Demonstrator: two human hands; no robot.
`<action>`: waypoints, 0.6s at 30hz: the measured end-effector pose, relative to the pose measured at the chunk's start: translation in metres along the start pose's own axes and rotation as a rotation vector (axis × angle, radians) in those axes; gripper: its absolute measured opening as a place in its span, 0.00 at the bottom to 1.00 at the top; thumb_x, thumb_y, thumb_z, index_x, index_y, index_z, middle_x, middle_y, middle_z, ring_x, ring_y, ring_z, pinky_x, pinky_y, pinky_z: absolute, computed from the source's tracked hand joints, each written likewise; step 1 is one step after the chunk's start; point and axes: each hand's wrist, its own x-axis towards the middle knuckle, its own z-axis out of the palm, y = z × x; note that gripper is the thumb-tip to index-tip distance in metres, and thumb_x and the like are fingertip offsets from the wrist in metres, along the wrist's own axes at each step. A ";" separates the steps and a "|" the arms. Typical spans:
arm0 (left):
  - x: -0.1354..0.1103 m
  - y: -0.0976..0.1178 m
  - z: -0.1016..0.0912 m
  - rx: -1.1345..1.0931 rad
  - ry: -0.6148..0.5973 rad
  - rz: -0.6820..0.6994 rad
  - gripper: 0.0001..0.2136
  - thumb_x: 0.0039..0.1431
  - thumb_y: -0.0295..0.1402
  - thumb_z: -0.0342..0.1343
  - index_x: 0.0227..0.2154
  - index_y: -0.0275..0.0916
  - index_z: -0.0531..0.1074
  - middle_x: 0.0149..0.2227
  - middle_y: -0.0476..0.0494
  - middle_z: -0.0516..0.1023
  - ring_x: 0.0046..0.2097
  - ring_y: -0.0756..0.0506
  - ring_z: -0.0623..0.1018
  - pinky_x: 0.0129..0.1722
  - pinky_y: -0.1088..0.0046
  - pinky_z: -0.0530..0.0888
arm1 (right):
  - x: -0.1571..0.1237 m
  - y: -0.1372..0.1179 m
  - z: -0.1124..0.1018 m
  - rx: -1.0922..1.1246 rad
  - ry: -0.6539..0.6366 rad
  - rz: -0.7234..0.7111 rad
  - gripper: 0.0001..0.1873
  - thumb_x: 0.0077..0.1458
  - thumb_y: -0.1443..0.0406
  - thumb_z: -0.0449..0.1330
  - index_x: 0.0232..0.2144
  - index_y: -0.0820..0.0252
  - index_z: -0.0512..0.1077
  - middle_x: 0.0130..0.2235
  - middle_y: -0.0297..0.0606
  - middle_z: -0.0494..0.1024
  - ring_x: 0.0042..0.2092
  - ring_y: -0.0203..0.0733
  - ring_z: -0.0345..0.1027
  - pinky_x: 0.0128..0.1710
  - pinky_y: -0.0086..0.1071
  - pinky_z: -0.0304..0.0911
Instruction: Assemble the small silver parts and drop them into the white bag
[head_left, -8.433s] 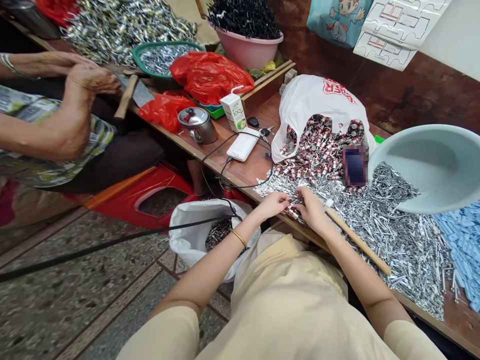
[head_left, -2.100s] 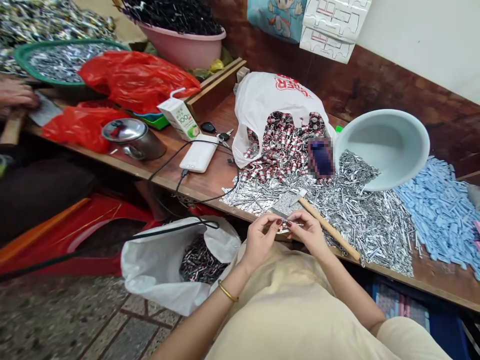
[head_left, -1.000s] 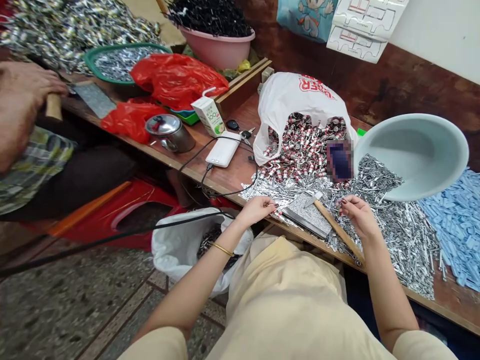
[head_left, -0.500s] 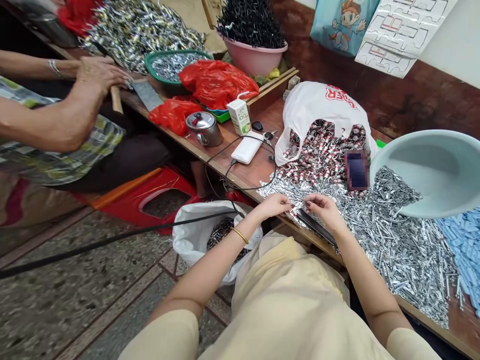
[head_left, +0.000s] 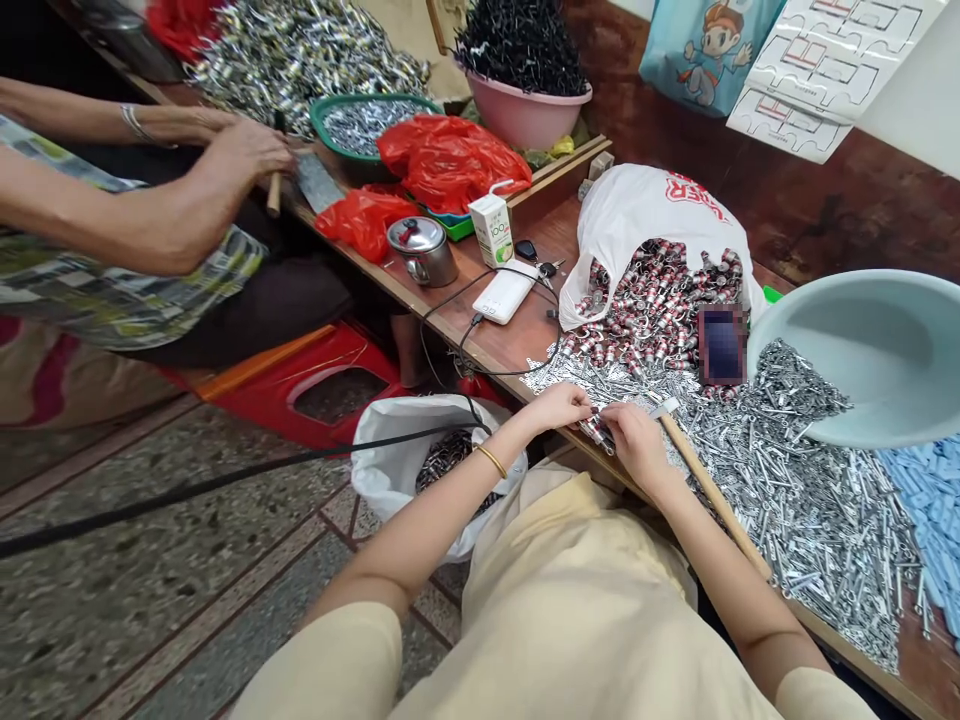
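Note:
Over the table's front edge my left hand [head_left: 564, 408] and my right hand [head_left: 636, 440] meet almost fingertip to fingertip. Both are closed in a pinch, and whatever small piece sits in the fingers is too small to make out. Just below the fingertips shows a shiny metal part [head_left: 597, 434]; I cannot tell whether it is held. A hammer [head_left: 703, 478] with a wooden handle lies beside my right wrist, on a spread of small silvery metal pieces [head_left: 802, 510]. Behind my hands, red-and-silver hooked parts [head_left: 652, 300] spill from a white plastic bag [head_left: 637, 200].
A grey-blue basin [head_left: 900, 350] leans at right, near blue strips [head_left: 926, 500]. Left of the bag lie a white power bank [head_left: 507, 294], keys, a juice carton [head_left: 492, 230] and a metal mug [head_left: 424, 255]. A white sack [head_left: 382, 470] stands below. A co-worker's hands [head_left: 251, 155] grip a wooden handle.
My hands have come closer together, the right one moving in toward the left. The hammer now shows beside my right wrist, while a dark bar seen earlier is hidden. The co-worker's hands have shifted.

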 end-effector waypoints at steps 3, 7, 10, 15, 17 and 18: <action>-0.001 -0.001 0.002 -0.001 0.014 0.011 0.05 0.45 0.32 0.55 0.20 0.36 0.72 0.19 0.52 0.71 0.24 0.51 0.71 0.25 0.79 0.68 | -0.006 0.003 0.006 -0.059 -0.012 -0.065 0.13 0.67 0.64 0.50 0.38 0.54 0.75 0.42 0.45 0.80 0.45 0.48 0.73 0.47 0.45 0.70; -0.001 -0.002 0.003 -0.015 0.026 0.017 0.05 0.45 0.32 0.55 0.19 0.37 0.71 0.19 0.52 0.70 0.24 0.51 0.71 0.25 0.79 0.68 | -0.009 0.006 0.006 -0.047 0.017 -0.086 0.12 0.68 0.63 0.51 0.39 0.54 0.76 0.43 0.46 0.80 0.45 0.48 0.74 0.47 0.47 0.71; -0.001 -0.001 0.003 -0.022 0.033 0.022 0.06 0.45 0.32 0.55 0.19 0.37 0.71 0.19 0.52 0.71 0.24 0.51 0.71 0.25 0.79 0.69 | -0.006 0.005 0.005 -0.055 0.011 -0.121 0.13 0.68 0.63 0.51 0.39 0.53 0.76 0.43 0.45 0.81 0.45 0.47 0.74 0.47 0.46 0.71; -0.001 -0.002 0.003 -0.022 0.020 0.018 0.06 0.46 0.32 0.54 0.20 0.37 0.72 0.21 0.51 0.73 0.25 0.50 0.73 0.26 0.77 0.70 | -0.003 0.004 0.004 -0.066 -0.054 -0.168 0.14 0.68 0.65 0.50 0.39 0.53 0.76 0.43 0.44 0.81 0.45 0.46 0.74 0.47 0.44 0.71; -0.001 -0.003 0.003 -0.011 0.030 0.008 0.06 0.46 0.32 0.54 0.21 0.37 0.73 0.21 0.51 0.74 0.25 0.50 0.73 0.27 0.77 0.69 | -0.004 0.006 0.002 -0.065 -0.077 -0.182 0.15 0.68 0.67 0.49 0.41 0.54 0.76 0.44 0.45 0.81 0.46 0.46 0.74 0.47 0.44 0.71; -0.001 -0.003 0.003 -0.004 0.037 0.006 0.06 0.46 0.32 0.54 0.22 0.37 0.73 0.21 0.51 0.73 0.25 0.50 0.73 0.27 0.78 0.69 | -0.004 0.007 0.001 -0.069 -0.084 -0.186 0.15 0.68 0.67 0.49 0.41 0.54 0.76 0.44 0.45 0.81 0.47 0.46 0.73 0.48 0.44 0.71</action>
